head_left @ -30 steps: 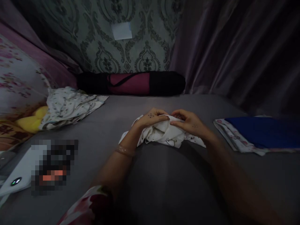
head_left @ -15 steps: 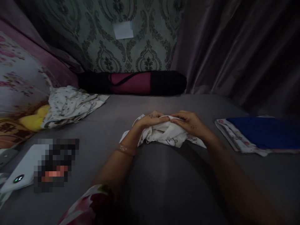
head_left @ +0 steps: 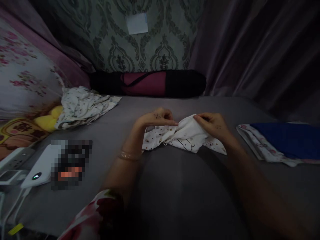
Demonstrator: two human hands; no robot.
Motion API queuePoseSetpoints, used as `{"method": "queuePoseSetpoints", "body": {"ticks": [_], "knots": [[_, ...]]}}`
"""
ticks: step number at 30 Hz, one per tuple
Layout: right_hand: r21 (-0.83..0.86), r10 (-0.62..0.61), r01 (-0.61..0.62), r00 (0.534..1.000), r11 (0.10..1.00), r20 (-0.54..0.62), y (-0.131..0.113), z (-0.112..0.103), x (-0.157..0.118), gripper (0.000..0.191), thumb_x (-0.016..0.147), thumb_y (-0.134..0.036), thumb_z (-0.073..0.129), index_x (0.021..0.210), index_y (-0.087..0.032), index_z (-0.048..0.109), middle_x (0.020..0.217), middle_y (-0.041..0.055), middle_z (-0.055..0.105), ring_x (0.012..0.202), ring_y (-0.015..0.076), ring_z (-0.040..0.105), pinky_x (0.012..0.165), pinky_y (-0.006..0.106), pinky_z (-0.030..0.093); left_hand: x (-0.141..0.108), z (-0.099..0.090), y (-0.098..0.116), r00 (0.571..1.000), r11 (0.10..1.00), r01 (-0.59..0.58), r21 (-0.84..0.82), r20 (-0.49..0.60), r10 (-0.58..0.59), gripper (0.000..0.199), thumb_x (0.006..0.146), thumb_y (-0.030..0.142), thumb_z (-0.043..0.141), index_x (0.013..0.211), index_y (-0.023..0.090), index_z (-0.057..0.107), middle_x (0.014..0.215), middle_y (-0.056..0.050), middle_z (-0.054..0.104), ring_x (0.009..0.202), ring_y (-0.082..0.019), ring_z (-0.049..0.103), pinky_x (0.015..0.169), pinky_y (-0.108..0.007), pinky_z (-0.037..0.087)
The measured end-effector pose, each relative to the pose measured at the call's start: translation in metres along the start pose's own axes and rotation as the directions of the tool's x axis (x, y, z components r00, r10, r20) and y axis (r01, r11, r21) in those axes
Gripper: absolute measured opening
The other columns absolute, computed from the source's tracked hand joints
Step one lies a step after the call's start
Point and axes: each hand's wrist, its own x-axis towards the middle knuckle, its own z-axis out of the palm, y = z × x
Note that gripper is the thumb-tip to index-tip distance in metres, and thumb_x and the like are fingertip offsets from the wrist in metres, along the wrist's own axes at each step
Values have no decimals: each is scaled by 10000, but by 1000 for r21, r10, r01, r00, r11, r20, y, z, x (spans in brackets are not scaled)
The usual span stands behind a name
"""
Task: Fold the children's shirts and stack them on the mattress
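Observation:
A white printed cloth garment [head_left: 186, 135] lies crumpled on the grey sheet [head_left: 160, 186], its upper part lifted to a peak. My right hand [head_left: 212, 125] pinches that peak between thumb and fingers. On the other side, my left hand [head_left: 160, 117] is curled over the garment's left part, its thumb pointing right along the fabric; the fingertips are partly hidden behind the cloth. A bracelet is on the left wrist.
Folded clothes with a blue piece on top [head_left: 287, 140] lie at the right. At the left are a crumpled patterned cloth [head_left: 85, 106], a yellow plush [head_left: 46, 121], a white power bank [head_left: 42, 166] and cables. A black and pink long bag [head_left: 147, 83] lies along the wall.
My hands have moved apart, and the right one has pulled the cloth up into a peak. The garment is more spread out. The view has shifted slightly.

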Motion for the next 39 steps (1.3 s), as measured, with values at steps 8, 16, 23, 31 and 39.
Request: {"method": "queuePoseSetpoints", "body": {"ticks": [8,16,23,31,39], "knots": [[9,26,-26,1000,1000,-16,4,-2,1,274,811,-440,606,809,-214,762,770,27,730,717,205,659,632,307,488,-7,9,14,967,929,103,356,182,-178,420,488,434,827,741,203,584,654,15,592,556,-140,502,486,-237,314],[34,103,-101,993,994,-64,5,-8,4,220,785,-387,635,768,-201,751,735,26,724,697,204,654,617,305,493,1,12,1,977,896,134,424,97,-192,233,648,290,648,844,196,565,750,-8,609,644,-156,525,552,-240,354],[47,129,-127,990,991,-52,12,-9,5,228,785,-376,633,777,-182,752,742,46,722,698,208,656,611,309,492,-7,-3,-3,999,950,32,312,-11,-30,223,727,292,607,915,184,552,817,-25,614,692,-142,539,596,-230,379],[62,81,-79,996,995,-24,15,-10,3,293,788,-441,603,812,-186,745,773,52,726,706,206,650,608,308,489,-1,-2,-12,998,993,-47,108,-41,51,243,791,338,601,933,144,641,654,4,584,585,-110,498,558,-224,355],[216,16,-52,986,975,166,8,-21,2,385,790,-516,576,852,-169,731,791,45,717,689,179,619,568,267,470,-13,-13,-10,980,996,-77,-45,-190,67,322,804,434,595,791,120,666,619,23,530,556,-85,419,518,-208,317]]}}
